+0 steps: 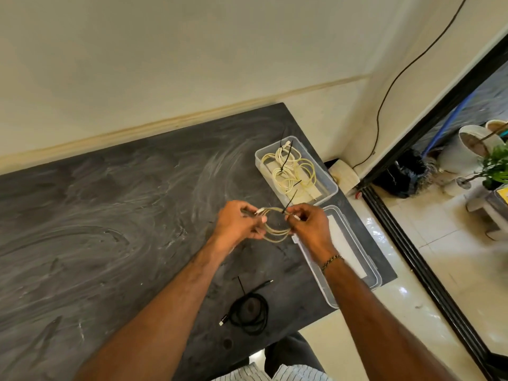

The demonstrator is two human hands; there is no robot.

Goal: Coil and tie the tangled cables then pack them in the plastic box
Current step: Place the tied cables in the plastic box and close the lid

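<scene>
Above the dark table I hold a coiled cream cable (275, 231) between both hands. My left hand (235, 224) grips the coil's left side. My right hand (308, 225) pinches its right side, where a black zip tie (290, 202) sticks up from the coil. The clear plastic box (330, 185) stands at the far right of the table and holds several cream coiled cables (291, 171) with black ties. A coiled black cable (251, 312) with a black tie lies on the table near me.
The box's clear lid (354, 259) lies flat on the table (110, 229) by my right forearm, close to the right edge. Beyond that edge are a tiled floor, a black door frame (428, 268) and potted plants (492, 166). A black wire (384, 105) hangs down the wall.
</scene>
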